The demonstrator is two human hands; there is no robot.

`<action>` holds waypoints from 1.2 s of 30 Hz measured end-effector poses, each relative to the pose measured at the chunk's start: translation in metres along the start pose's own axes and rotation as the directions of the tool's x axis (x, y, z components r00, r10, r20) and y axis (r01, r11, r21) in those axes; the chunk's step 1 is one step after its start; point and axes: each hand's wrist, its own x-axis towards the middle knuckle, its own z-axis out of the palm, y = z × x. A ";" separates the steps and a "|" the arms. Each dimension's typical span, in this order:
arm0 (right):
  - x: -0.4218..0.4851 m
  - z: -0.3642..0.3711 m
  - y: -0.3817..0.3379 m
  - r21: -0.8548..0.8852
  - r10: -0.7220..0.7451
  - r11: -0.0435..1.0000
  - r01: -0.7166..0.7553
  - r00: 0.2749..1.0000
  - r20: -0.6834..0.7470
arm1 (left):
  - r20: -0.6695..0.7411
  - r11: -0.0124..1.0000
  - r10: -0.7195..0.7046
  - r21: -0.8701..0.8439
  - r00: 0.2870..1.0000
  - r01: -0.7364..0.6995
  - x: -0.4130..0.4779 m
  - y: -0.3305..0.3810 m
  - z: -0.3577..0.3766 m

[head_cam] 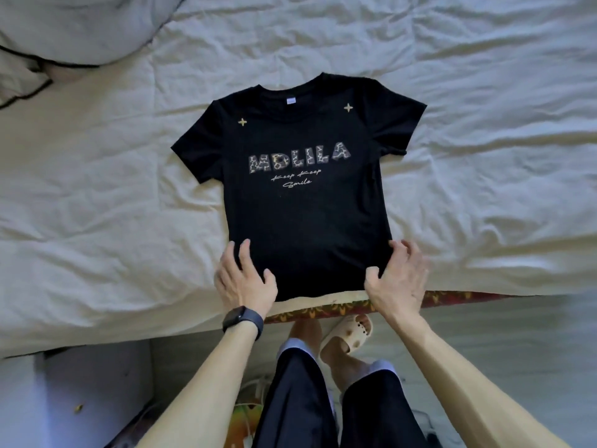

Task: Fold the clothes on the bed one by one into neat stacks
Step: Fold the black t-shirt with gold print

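A black T-shirt (300, 208) with the print "MDLILA" lies spread flat, front up, on the white bed cover (97, 195), collar away from me and both short sleeves out to the sides. My left hand (244, 281), with a dark watch on its wrist, rests on the shirt's lower left corner with fingers spread. At the lower right corner my right hand (399, 276) lies on the hem edge, fingers loosely bent over the fabric and thumb on top. The hem sits at the near edge of the bed.
A grey pillow (74, 24) lies at the far left corner of the bed. A patterned mattress edge (452, 299) shows under the cover. My legs and a beige slipper (349, 334) stand on the floor below.
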 end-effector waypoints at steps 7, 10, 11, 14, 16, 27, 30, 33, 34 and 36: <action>0.059 0.052 -0.016 -0.369 -0.551 0.759 0.536 0.831 0.074 | 0.293 0.778 0.538 0.189 0.790 -0.600 0.075 0.052 0.042; 0.069 0.052 0.011 -0.407 -0.477 0.786 0.465 0.875 0.078 | 0.353 0.758 0.530 0.209 0.771 -0.617 0.091 0.043 0.053; 0.069 0.049 0.015 -0.398 -0.477 0.790 0.466 0.875 0.078 | 0.356 0.750 0.531 0.225 0.769 -0.622 0.092 0.042 0.053; 0.071 0.033 0.002 -0.273 -0.459 0.855 0.441 0.889 -0.003 | 0.327 0.728 0.561 0.242 0.760 -0.642 0.104 0.061 0.038; 0.086 0.009 -0.023 -0.060 -0.323 0.946 0.318 0.933 -0.158 | 0.245 0.724 0.618 0.193 0.747 -0.663 0.130 0.089 0.024; 0.222 -0.057 -0.072 0.807 0.411 0.262 -0.529 0.818 0.402 | 0.367 0.554 0.728 0.182 0.579 -0.812 0.285 0.344 -0.005; 0.229 -0.056 -0.069 0.837 0.436 0.132 -0.531 0.789 0.432 | 0.470 0.555 0.687 0.152 0.554 -0.818 0.304 0.387 -0.002; 0.229 -0.052 -0.067 0.864 0.521 0.119 -0.490 0.771 0.365 | 0.587 0.498 0.645 0.163 0.489 -0.852 0.315 0.411 -0.004; 0.229 -0.050 -0.067 0.871 0.548 0.139 -0.470 0.770 0.328 | 0.589 0.484 0.651 0.165 0.480 -0.859 0.317 0.415 -0.005; 0.229 -0.045 -0.070 0.888 0.576 0.179 -0.424 0.777 0.255 | 0.563 0.480 0.673 0.159 0.479 -0.863 0.319 0.418 -0.006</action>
